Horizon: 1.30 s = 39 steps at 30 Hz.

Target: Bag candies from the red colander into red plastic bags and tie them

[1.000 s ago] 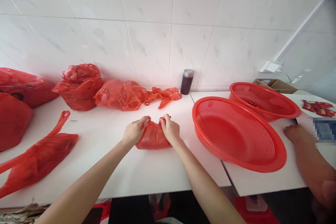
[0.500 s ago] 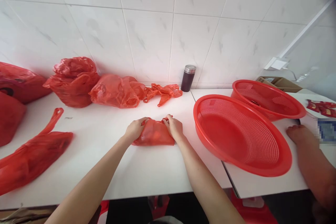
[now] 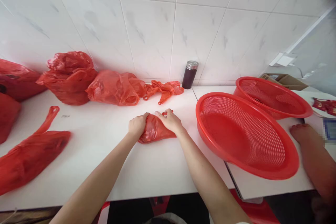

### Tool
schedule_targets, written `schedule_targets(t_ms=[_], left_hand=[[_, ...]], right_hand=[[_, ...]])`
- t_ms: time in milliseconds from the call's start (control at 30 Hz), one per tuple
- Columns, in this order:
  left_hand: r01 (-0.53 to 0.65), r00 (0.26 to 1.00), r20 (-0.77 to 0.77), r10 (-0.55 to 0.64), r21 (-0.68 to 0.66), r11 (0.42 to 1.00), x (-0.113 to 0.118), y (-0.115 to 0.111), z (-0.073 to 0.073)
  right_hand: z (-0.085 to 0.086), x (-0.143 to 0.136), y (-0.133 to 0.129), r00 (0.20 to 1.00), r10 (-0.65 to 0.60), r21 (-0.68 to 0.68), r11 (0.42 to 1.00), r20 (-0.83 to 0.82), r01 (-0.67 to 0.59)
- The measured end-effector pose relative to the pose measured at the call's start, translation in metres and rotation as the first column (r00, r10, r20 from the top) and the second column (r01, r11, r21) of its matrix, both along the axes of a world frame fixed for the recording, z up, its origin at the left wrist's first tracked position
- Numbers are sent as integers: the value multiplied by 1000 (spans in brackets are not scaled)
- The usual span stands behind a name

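Observation:
A red plastic bag rests on the white table in front of me, its near side bulging and creased. My left hand is closed on the bag's left upper edge. On the other side, my right hand grips the gathered top, with a bit of red plastic poking up beyond the fingers. What the bag holds is hidden. Farther back lies a crumpled red bag, apart from both hands.
Two red plastic baskets stand to the right, beside a person's arm. A dark thermos is near the tiled wall. Full red bags line the back left; another red bag lies at the left. A cardboard box sits behind the baskets.
The bag between my hands has become narrower and more creased. My hands have drawn closer together, the right thumb moving inward over the top. The view has shifted slightly.

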<state>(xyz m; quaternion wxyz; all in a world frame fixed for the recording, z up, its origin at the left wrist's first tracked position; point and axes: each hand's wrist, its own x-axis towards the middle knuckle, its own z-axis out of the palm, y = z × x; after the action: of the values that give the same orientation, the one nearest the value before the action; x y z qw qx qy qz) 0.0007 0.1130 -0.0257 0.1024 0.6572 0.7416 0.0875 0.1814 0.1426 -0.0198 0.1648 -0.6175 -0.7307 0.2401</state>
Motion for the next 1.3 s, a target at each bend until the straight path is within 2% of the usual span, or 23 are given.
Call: schedule_targets(t_ms=[233, 500, 633, 767, 867, 967, 1100, 1133, 1167, 1267, 1300], left_hand=[[-86, 991, 108, 82, 33, 996, 6, 14, 7], [9, 990, 140, -18, 69, 998, 9, 26, -4], [0, 984, 174, -19, 110, 994, 5, 31, -11], [-61, 956, 293, 14, 152, 987, 2, 33, -18], [-138, 897, 440, 37, 199, 970, 1, 29, -21], [-213, 789, 614, 26, 233, 949, 1, 17, -20], [-253, 603, 797, -24, 220, 942, 2, -9, -15], [-262, 522, 852, -37, 202, 944, 3, -17, -13], [-271, 407, 912, -47, 170, 947, 4, -25, -12], [-263, -28, 998, -53, 43, 964, 9, -54, -5], [-248, -129, 990, -47, 14, 969, 11, -64, -3]], right_hand=[[-9, -10, 0, 996, 4, 67, 998, 84, -9], [-17, -7, 6, 998, -63, 78, 995, -27, 65], [-22, -8, 11, 998, -58, 86, 995, -12, 59], [-22, -5, 15, 998, -65, 104, 992, -16, 67], [-20, 0, 17, 992, -68, 101, 992, -108, 79], [-21, 4, 20, 971, -104, 138, 981, -216, 135], [-28, 4, 24, 952, -176, 204, 952, -251, 230], [-29, 4, 25, 949, -183, 209, 948, -255, 239], [-31, 5, 26, 948, -185, 212, 947, -259, 243], [-34, 6, 30, 943, -182, 230, 941, -277, 249], [-36, 7, 31, 940, -181, 241, 937, -289, 254]])
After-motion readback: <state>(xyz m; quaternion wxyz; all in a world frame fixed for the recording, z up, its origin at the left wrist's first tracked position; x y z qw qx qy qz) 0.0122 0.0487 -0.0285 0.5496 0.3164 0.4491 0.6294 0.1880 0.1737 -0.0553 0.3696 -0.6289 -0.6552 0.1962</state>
